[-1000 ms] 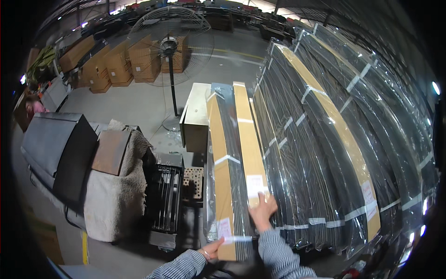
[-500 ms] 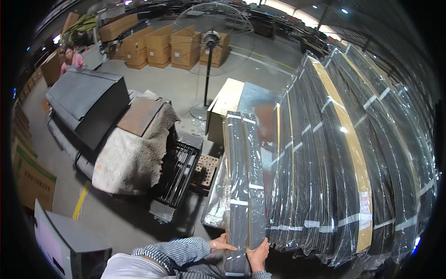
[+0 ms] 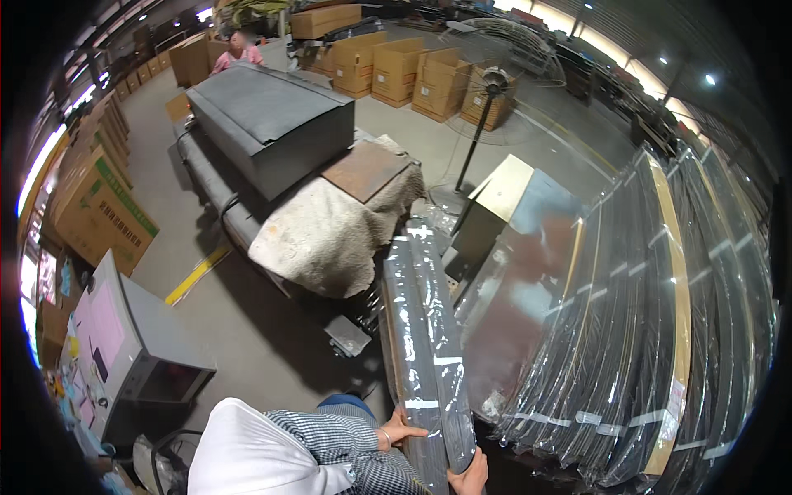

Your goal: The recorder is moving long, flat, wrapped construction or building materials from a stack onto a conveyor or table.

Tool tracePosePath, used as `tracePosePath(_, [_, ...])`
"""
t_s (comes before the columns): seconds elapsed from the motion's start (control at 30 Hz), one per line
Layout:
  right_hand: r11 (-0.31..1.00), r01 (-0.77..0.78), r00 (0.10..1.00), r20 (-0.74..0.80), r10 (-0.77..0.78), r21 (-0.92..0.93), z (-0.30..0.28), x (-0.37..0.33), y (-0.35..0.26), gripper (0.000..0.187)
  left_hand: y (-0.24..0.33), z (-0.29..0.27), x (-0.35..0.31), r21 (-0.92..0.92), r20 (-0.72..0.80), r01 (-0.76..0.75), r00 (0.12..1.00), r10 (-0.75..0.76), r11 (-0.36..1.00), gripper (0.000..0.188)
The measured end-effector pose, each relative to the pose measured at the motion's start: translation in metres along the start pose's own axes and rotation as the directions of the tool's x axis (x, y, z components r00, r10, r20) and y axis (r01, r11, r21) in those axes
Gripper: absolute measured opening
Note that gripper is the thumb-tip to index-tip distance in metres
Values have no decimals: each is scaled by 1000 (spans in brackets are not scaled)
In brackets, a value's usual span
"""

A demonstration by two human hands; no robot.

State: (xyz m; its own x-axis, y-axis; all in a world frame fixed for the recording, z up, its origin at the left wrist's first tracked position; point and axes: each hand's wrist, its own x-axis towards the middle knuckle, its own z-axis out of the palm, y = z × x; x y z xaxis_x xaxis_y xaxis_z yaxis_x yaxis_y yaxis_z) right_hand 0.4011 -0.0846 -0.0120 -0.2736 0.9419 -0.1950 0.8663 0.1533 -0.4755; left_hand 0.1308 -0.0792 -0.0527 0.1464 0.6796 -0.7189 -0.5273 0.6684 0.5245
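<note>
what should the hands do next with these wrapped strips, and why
Perhaps slide the left hand a little further up the wrapped strips to steady them: it and the right hand both grip toward the near end, leaving the long far part beyond both hands.

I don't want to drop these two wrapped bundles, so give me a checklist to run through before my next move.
1. Left hand gripping the left bundle, thumb over its top: ok.
2. Right hand holding the right bundle by its outer edge, near its lower end: ok.
3. White bands visible across the tops of both bundles: ok.
4. Support under the bundles' far ends: cannot tell, their undersides are hidden.
5. Co-worker in pink well away, beyond the dark metal box: ok.
</note>
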Motion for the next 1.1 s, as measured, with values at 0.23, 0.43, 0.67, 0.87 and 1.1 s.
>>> tracePosePath(0.23, [933, 342, 940, 34, -340, -113, -34, 120, -101, 87, 37, -68, 6, -219, -136, -66, 990, 36, 973, 110])
tracePosePath(0.43, [850, 458, 880, -2, -475, -260, -40, 176, -189, 85, 120, -106, 1, -395, -146, -135, 986, 84, 909, 67])
tracePosePath(0.67, [819, 509, 851, 11, -525, -263, -33, 211, -226, 83, 140, -140, 22, -459, -162, -180, 980, 117, 870, 48])
tracePosePath(0.87, [803, 528, 844, 70, -531, -277, -9, 267, -225, 75, 190, -152, 30, -497, -80, -146, 989, 122, 855, 45])
tracePosePath(1.1, [743, 594, 492, -592, -638, -307, -128, 268, -329, 45, 241, -220, 135, -397, -221, -350, 934, 282, 848, 52])
